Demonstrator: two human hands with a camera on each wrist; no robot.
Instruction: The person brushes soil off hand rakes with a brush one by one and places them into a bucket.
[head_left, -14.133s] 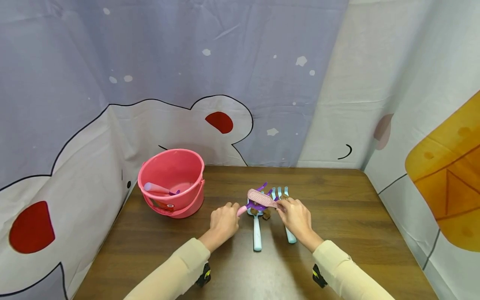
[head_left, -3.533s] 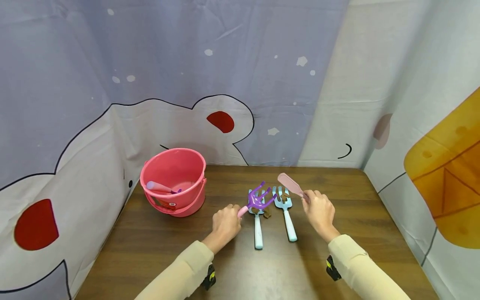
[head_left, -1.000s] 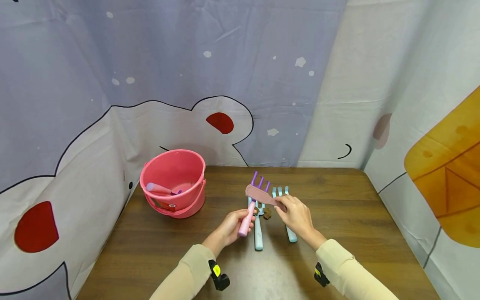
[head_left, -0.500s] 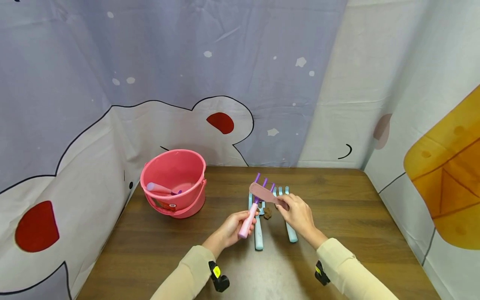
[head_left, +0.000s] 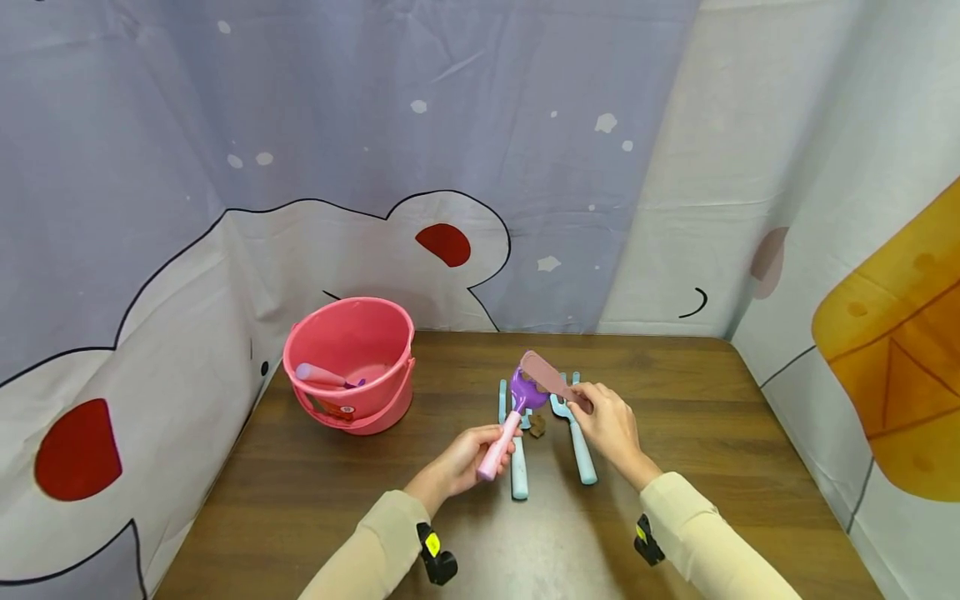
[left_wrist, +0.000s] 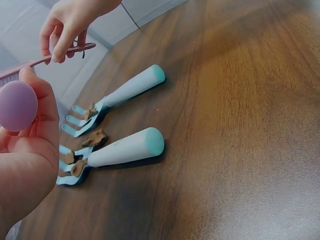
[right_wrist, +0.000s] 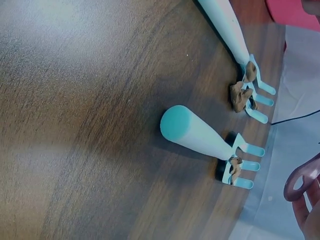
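Observation:
My left hand [head_left: 468, 457] grips the pink handle of a small hand rake [head_left: 501, 446], whose purple head points away from me. Its tines are mostly hidden behind a flat pink brush [head_left: 543, 372], which my right hand [head_left: 611, 425] pinches by the handle. Short bristles show on the brush's underside in the left wrist view. Brush and rake head overlap; contact is unclear. Below them two light-blue garden forks [head_left: 519, 475] lie on the table, with brown clumps [right_wrist: 241, 96] on and beside their tines. The right-hand fork [right_wrist: 200, 137] stands out in the right wrist view.
A pink bucket [head_left: 393, 400] stands at the back left of the wooden table [head_left: 690, 417]. Inside it leans another tool with a lilac handle [head_left: 318, 375]. Printed curtains [head_left: 555, 167] hang behind and along both sides.
Over the last second my left hand turns the rake so its tines drop from sight. My right hand shifts slightly right with the brush. Earlier, the left hand gripped the rake handle from above.

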